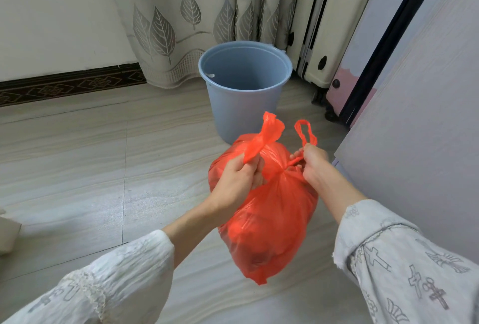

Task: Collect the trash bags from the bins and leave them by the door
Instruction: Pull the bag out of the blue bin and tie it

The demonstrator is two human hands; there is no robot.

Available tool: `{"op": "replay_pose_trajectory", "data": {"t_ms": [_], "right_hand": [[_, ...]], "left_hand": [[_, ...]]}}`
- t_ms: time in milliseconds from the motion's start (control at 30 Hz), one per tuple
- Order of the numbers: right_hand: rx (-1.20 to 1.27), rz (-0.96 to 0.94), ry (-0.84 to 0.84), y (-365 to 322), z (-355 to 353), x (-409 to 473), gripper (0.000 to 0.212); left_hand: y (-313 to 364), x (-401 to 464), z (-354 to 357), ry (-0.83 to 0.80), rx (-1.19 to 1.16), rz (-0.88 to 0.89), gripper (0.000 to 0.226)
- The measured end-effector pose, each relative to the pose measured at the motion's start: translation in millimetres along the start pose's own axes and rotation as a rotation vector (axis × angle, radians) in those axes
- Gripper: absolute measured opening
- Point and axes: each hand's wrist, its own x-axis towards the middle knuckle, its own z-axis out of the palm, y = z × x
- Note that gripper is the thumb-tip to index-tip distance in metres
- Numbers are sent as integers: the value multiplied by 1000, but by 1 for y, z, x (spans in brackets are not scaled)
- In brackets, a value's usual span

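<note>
Tiled floor, leaf-print curtain behind the blue bin [245, 90]. Red trash bag [264, 209] is hanging just in front of the bin. Left hand [237, 181] and right hand [315, 165] are each pinching one handle. Thin, soft, slippery film; seems moderately full; handles look the safest hold.

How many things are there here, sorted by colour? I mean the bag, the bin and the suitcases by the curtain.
Red: 1, the trash bag, held by its handles in the left hand and right hand
Blue: 1, the bin
Cream: 1, the cream suitcase
Pink: 1, the pink suitcase
Total: 4
</note>
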Motion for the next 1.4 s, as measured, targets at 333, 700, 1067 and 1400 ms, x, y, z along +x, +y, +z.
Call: {"op": "replay_pose_trajectory", "data": {"t_ms": [333, 700, 1067, 1400], "right_hand": [[47, -32, -153, -5, -3, -3, 35], [-362, -449, -484, 7, 42, -43, 38], [-913, -655, -809, 40, 43, -60, 47], [-812, -368, -721, 51, 39, -53, 46]], "left_hand": [[6, 10, -15, 60, 22, -120, 40], [6, 32, -51, 279, 283, -129, 37], [20, 34, -75, 57, -184, -316, 16], [-4, 27, -81, -38, 296, -154, 48]]}}
